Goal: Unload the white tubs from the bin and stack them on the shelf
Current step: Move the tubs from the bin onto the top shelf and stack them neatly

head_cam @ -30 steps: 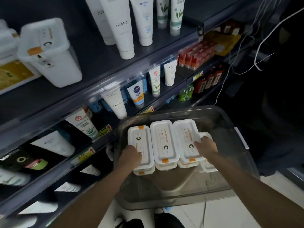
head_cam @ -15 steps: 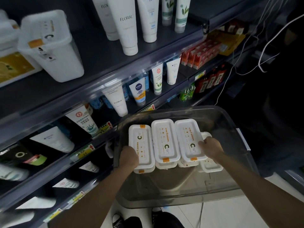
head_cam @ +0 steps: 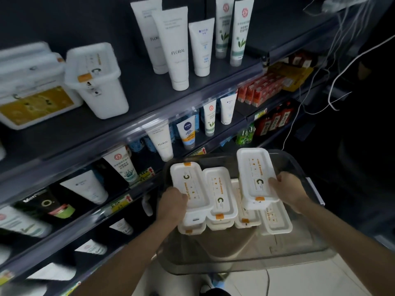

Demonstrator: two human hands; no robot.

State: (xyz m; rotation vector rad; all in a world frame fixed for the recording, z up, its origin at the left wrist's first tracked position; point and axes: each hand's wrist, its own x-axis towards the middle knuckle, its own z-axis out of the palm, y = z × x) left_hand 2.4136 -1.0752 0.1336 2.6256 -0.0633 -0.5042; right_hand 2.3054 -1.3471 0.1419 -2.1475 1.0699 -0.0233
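Several white tubs with orange tape tabs lie in a clear grey bin (head_cam: 299, 248) at the lower middle. My left hand (head_cam: 172, 202) grips the leftmost tub (head_cam: 189, 184), raised a little above its neighbours. My right hand (head_cam: 287, 189) grips the rightmost top tub (head_cam: 254, 178), lifted clear of the row and tilted. A middle tub (head_cam: 220, 193) stays in the bin, with more tubs below it. On the upper shelf (head_cam: 149, 97), a white tub (head_cam: 96, 80) stands at the left beside a blurred stack of tubs (head_cam: 30, 82).
White cosmetic tubes (head_cam: 173, 48) stand on the upper shelf right of the placed tubs. Lower shelves hold more tubes and, further right, red boxes (head_cam: 260, 88) and bottles. White cables (head_cam: 346, 50) hang at the upper right. Pale floor tiles show below the bin.
Both hands have lifted their tubs out of the row; the right tub has risen clearly, the left one slightly. The camera has tilted up toward the shelf.
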